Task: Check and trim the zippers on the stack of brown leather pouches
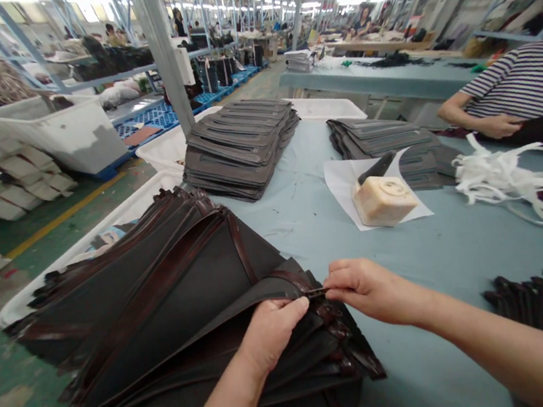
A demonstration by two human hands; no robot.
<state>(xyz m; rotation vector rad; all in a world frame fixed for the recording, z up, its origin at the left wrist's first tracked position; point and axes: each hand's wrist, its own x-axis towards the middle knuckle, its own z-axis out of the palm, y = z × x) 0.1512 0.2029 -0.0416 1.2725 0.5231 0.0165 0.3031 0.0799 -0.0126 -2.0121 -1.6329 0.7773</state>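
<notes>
A thick pile of black fabric panels with shiny dark brown trim (173, 291) lies fanned out in front of me. My left hand (272, 331) is closed on the edge of the top panel (245, 301), with its thumb on the upper side near the corner. Just to the right, my right hand (372, 290) pinches a thin dark strip (318, 292) that sticks out from this corner. Its exact kind is too small to make out. The fingertips of both hands are a short way apart.
Stacks of grey panels (238, 147) stand farther back on the blue-green table (295, 227). A cream block (385, 199) with a dark tool sits on white paper. White strips (500, 175) lie at right, near a co-worker in a striped shirt (522, 81). White bins (64, 135) stand left.
</notes>
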